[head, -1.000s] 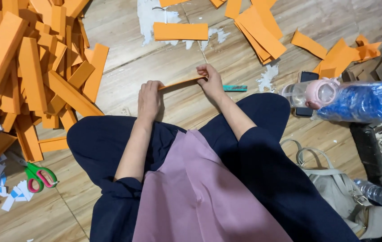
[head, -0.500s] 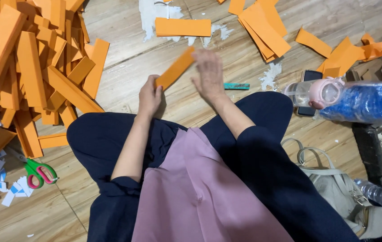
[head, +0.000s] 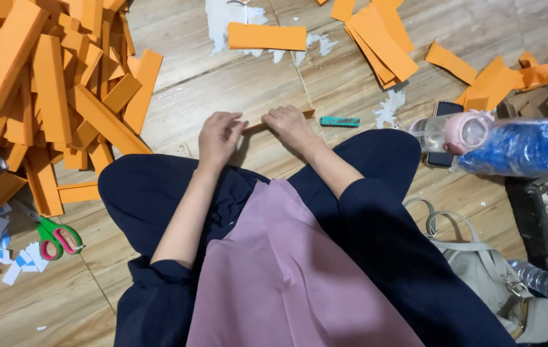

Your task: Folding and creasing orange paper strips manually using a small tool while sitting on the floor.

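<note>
Strip [head: 278, 120] lies edge-on against the floor [head: 222, 83], pinched closed between left hand [head: 217, 136] and right hand [head: 290, 125]; uneven pressing could likely crease it crooked.

We sit on the floor [head: 222, 83]. A heap of card strips [head: 49, 96] lies at ten o'clock, scissors [head: 55, 236] at eight, loose strips [head: 377, 35] at one, a bottle [head: 450, 132] at three, a bag [head: 479, 270] at four.

Dark phone screen [head: 441, 133] beside bottle, right; blue plastic-wrapped package [head: 531, 149] at right edge.
</note>
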